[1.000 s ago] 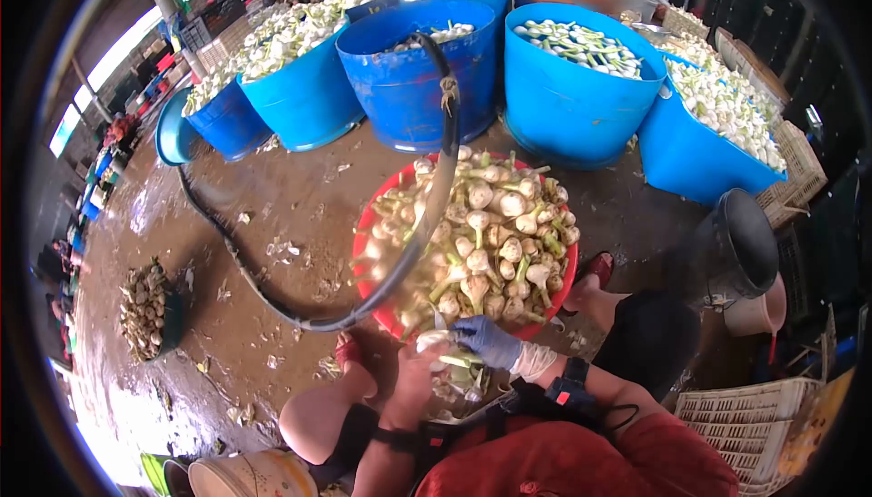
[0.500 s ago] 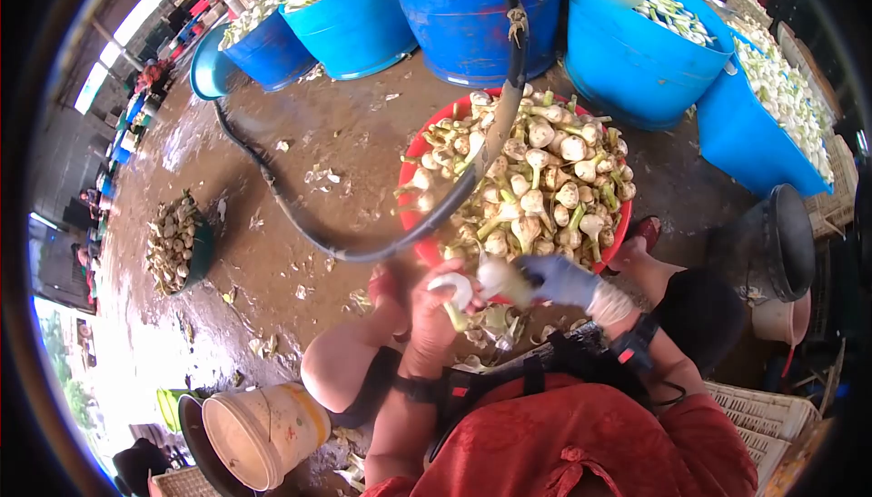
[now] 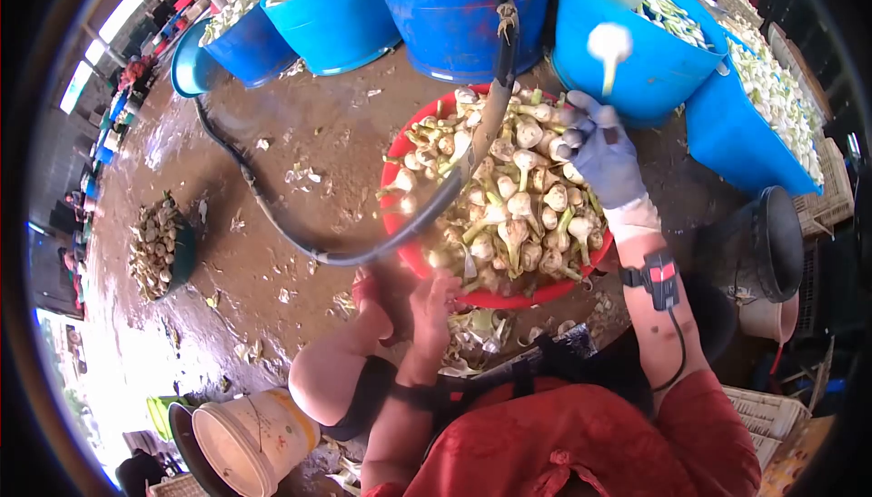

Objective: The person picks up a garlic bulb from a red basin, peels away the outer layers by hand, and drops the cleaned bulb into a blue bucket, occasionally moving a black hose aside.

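A wide red basin (image 3: 392,154) heaped with garlic bulbs (image 3: 525,163), stems still on, sits on the floor in front of me. My right hand (image 3: 607,159), in a bluish glove, is over the basin's right side with fingers spread, holding nothing. Beyond its fingertips a pale garlic bulb (image 3: 609,45) with its stem hangs in mid-air, blurred, before a blue tub (image 3: 590,74). My left hand (image 3: 432,304) is bare and near the basin's front-left rim, its fingers loosely bent and apart; I see nothing in it.
A dark hose (image 3: 363,253) loops across the floor and over the basin. Several blue tubs (image 3: 463,24) with pale garlic stand behind. A white bucket (image 3: 259,438) is at lower left, a black bucket (image 3: 767,243) at right. Peelings (image 3: 477,333) lie by my feet.
My right hand has swung up and right from my lap and opened. A pale bulb is now airborne past it. My left hand no longer shows the white curved piece it held.
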A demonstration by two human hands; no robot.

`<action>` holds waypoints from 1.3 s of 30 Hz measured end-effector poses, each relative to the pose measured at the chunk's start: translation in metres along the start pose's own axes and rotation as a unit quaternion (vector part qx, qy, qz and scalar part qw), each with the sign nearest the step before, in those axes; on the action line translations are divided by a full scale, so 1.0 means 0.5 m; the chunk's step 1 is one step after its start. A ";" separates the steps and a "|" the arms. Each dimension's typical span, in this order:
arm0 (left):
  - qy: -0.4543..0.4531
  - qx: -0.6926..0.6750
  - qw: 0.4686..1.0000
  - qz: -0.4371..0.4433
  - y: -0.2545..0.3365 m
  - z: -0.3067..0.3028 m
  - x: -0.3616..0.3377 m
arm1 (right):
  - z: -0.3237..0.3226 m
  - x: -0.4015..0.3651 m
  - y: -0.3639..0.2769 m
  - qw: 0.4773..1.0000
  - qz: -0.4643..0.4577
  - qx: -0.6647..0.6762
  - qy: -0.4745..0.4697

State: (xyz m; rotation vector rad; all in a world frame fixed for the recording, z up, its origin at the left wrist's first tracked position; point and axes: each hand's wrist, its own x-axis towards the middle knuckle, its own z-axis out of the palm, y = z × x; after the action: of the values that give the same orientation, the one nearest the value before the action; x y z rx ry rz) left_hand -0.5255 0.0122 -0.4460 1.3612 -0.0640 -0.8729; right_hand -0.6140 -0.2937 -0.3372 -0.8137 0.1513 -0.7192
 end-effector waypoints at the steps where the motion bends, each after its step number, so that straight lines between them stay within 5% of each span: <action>1: -0.001 -0.002 1.000 0.003 0.004 0.004 0.004 | -0.131 0.051 0.086 0.973 0.037 -0.222 -0.049; 2: 0.000 0.017 1.000 -0.009 0.006 0.008 0.004 | -0.256 0.100 0.169 0.893 0.049 -0.433 -0.111; 4: 0.007 0.029 0.999 -0.020 0.003 0.015 0.004 | -0.117 -0.026 0.189 0.590 0.076 -0.784 -0.178; 6: -0.032 0.023 0.999 -0.023 -0.001 0.017 0.004 | -0.079 -0.084 0.259 0.463 0.201 -0.840 -0.198; 8: -0.039 0.016 0.999 -0.023 -0.006 0.021 0.004 | -0.085 -0.112 0.328 0.438 0.182 -0.873 -0.117; 10: -0.070 0.048 0.996 -0.032 -0.016 0.021 0.007 | -0.098 -0.126 0.352 0.463 0.194 -0.861 -0.084; 13: -0.068 0.065 0.995 -0.027 -0.004 0.031 -0.002 | -0.102 -0.136 0.323 0.639 0.104 -0.761 -0.040; 14: -0.060 0.074 0.995 -0.026 0.000 0.033 -0.004 | -0.095 -0.143 0.319 0.638 0.100 -0.762 -0.043; 16: -0.057 0.062 0.996 -0.029 -0.003 0.032 -0.008 | -0.055 -0.173 0.294 0.733 -0.037 -0.678 -0.055; 17: -0.053 0.039 0.998 -0.017 0.007 0.043 -0.012 | -0.006 -0.183 0.264 0.761 -0.021 -0.645 -0.068; 24: -0.122 -0.113 0.985 0.041 0.028 0.038 -0.010 | 0.069 -0.230 0.251 0.797 -0.119 -0.563 -0.185; 29: -0.100 -0.068 0.984 0.132 0.013 0.045 -0.025 | 0.098 -0.251 0.248 0.842 -0.066 -0.534 -0.047; 32: -0.081 -0.022 0.980 0.178 0.006 0.047 -0.024 | 0.081 -0.254 0.258 0.783 -0.089 -0.613 -0.060; 35: -0.043 0.119 0.974 0.189 -0.003 0.039 -0.023 | 0.082 -0.256 0.264 0.783 -0.093 -0.612 -0.054; 39: -0.053 0.065 0.982 0.168 0.012 0.056 -0.039 | 0.083 -0.255 0.264 0.767 -0.105 -0.631 -0.050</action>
State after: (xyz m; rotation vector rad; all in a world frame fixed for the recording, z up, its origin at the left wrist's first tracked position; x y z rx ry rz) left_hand -0.5504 0.0001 -0.4252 1.3734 -0.4283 -0.6629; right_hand -0.6249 -0.1253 -0.4202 -2.1985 0.4791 -0.7324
